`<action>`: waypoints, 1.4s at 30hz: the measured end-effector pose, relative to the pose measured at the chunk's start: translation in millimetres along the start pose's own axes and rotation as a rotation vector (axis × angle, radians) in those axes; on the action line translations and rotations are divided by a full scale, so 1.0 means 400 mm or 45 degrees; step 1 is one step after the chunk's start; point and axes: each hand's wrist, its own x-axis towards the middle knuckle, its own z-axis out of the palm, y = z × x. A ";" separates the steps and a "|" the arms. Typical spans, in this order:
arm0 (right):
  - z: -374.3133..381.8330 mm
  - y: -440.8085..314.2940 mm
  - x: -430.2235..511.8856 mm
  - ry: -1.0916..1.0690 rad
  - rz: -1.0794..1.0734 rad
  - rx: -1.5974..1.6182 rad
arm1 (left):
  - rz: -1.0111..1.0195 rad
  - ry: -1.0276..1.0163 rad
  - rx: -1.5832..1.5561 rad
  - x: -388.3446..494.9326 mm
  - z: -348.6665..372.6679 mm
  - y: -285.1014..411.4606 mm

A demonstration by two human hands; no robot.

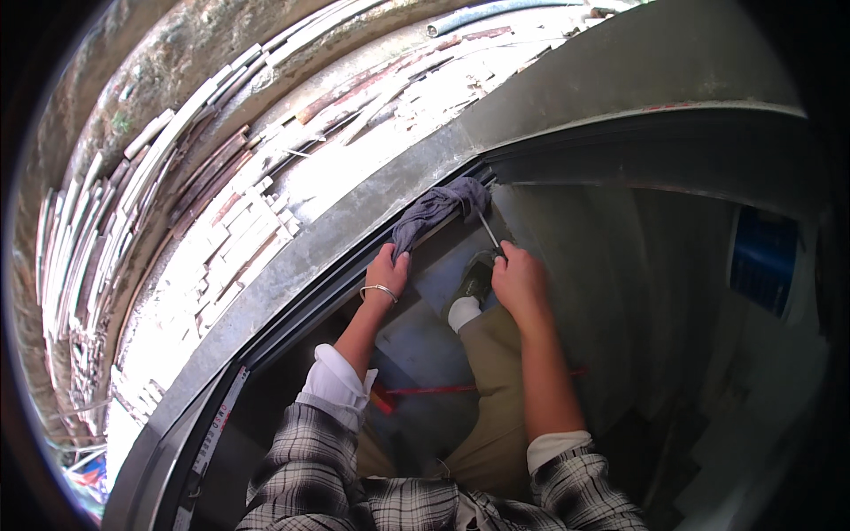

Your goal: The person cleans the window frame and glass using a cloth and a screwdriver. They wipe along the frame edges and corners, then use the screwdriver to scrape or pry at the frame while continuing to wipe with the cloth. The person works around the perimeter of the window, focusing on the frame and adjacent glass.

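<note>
A dark grey-purple cloth (435, 207) lies bunched along the dark metal window or door track (319, 292), near its far corner. My left hand (388, 272), with a bracelet at the wrist, pinches the near end of the cloth. To the right, my right hand (519, 279) is closed around the handle of a thin metal-shafted tool (489, 229), possibly a screwdriver. The shaft reaches up to the cloth's far end, where the tip is hidden. Most of the handle is covered by my fingers.
Outside the sill (398, 182) lie stacks of wooden strips (232, 245), long poles and a pipe (505, 14). My shoe (475, 279) stands on the floor below the track. A red object (382, 398) with a long red strip lies near my legs. A blue panel (764, 259) is at right.
</note>
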 end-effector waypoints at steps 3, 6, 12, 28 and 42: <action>-0.007 -0.001 0.030 -0.044 0.015 -0.103 | 0.004 -0.034 0.006 -0.008 0.002 0.006; -0.031 0.004 0.036 -0.037 0.025 -0.121 | 0.032 0.033 -0.068 -0.014 0.000 0.010; 0.006 -0.032 0.075 -0.166 0.102 -0.178 | 0.018 -0.019 -0.016 -0.018 -0.009 0.021; 0.300 -0.542 -0.417 -0.702 -0.617 -0.710 | -0.201 -0.098 0.200 -0.695 -0.384 -0.476; 0.621 -0.374 -0.701 -1.320 -0.738 0.010 | -0.722 -0.465 0.778 -1.470 -0.716 -0.784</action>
